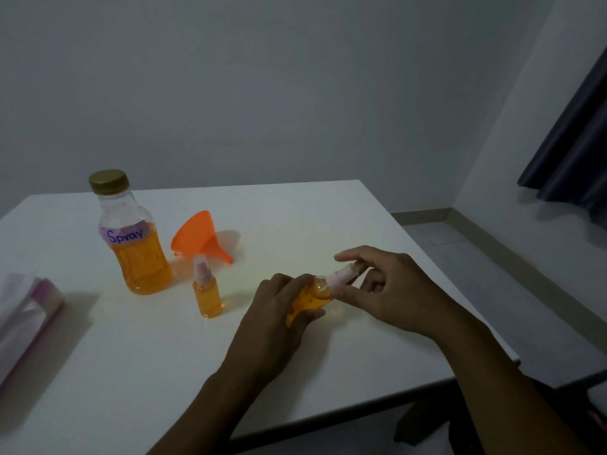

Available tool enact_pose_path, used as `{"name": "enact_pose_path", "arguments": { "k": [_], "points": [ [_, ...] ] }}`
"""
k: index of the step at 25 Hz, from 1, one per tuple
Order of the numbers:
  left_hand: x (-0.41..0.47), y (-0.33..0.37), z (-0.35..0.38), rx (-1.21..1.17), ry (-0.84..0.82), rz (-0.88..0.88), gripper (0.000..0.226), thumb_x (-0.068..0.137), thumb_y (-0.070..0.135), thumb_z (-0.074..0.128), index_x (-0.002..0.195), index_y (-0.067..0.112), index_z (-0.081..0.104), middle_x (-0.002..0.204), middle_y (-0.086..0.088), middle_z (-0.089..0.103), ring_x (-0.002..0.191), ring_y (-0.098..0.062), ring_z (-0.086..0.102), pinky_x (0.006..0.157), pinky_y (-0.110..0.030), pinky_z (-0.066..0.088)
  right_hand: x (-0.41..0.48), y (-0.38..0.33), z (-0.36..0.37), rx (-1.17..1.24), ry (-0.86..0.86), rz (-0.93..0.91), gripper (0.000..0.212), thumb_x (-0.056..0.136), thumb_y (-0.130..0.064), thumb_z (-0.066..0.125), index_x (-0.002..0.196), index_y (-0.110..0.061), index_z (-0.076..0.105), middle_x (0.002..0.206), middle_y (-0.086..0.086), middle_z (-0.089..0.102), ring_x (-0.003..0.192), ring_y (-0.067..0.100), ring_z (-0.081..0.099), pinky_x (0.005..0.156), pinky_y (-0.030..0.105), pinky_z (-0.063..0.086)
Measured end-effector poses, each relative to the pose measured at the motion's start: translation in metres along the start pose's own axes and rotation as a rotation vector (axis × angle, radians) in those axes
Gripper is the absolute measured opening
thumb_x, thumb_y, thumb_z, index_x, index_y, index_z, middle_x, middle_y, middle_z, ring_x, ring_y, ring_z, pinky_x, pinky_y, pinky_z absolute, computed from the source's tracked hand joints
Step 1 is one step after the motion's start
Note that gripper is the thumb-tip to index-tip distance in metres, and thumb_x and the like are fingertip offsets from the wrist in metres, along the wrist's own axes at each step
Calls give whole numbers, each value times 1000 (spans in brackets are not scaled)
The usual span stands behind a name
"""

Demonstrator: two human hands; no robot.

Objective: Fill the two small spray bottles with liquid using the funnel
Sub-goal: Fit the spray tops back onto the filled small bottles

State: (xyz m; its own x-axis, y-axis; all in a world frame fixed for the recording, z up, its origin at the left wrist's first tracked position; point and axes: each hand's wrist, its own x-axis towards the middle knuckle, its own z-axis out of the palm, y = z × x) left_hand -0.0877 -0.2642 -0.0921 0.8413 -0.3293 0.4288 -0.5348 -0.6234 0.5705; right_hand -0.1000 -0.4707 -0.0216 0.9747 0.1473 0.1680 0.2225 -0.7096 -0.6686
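My left hand point(279, 303) grips the bottle point(307, 302) tilted, neck toward my right hand point(384, 287), which pinches its cap point(340, 277).

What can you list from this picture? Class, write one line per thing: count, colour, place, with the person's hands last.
big bottle: one, clear with gold cap, orange liquid, purple "Spray" label; table, far left.
funnel: one, orange; lying on its side right of the big bottle.
standing spray bottle: one, orange liquid, pink top; upright in front of the funnel.
held spray bottle: one, orange liquid, pink top; tilted, between both hands.
packet: one, white and pink; left table edge, contents unclear.
table: one, white.
curtain: one, dark blue; upper right.
left hand: one; gripping the held bottle's body.
right hand: one; fingers on its pink top.
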Motion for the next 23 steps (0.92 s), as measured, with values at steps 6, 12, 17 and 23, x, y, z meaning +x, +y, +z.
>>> {"name": "enact_pose_path", "arguments": {
  "k": [6, 12, 17, 23],
  "points": [
    [1, -1, 0, 6, 8, -1, 49, 86, 44, 62, 131, 33, 49, 127, 8, 56, 112, -9, 47, 84, -13, 37, 4, 5, 3, 31, 25, -94, 26, 86, -37, 76, 107, -22, 74, 88, -11, 74, 73, 6, 72, 68, 23, 60],
    [-1, 0, -2, -8, -2, -16, 49, 85, 45, 61, 131, 37, 48, 128, 12, 59, 106, -5, 50, 84, -10, 35, 11, 3, 6, -174, -67, -55, 20, 94, -40, 65, 98, -21, 72, 81, -9, 69, 70, 8, 62, 61, 18, 45],
    [-3, 7, -3, 19, 102, -4, 48, 81, 35, 71, 126, 26, 57, 116, 4, 67, 99, -11, 57, 80, -10, 34, 15, -7, 18, -206, -19, -13, 22, 100, -33, 56, 101, -17, 70, 89, -3, 70, 79, 10, 63, 69, 25, 51],
    [3, 15, -16, 29, 205, -25, 51, 76, 34, 77, 122, 24, 59, 109, 1, 67, 92, -10, 57, 74, -9, 35, 8, -13, 22, 252, 210, 37, 22, 87, -30, 76, 104, -17, 75, 88, -6, 76, 74, 10, 73, 70, 22, 60]
  ]
}}
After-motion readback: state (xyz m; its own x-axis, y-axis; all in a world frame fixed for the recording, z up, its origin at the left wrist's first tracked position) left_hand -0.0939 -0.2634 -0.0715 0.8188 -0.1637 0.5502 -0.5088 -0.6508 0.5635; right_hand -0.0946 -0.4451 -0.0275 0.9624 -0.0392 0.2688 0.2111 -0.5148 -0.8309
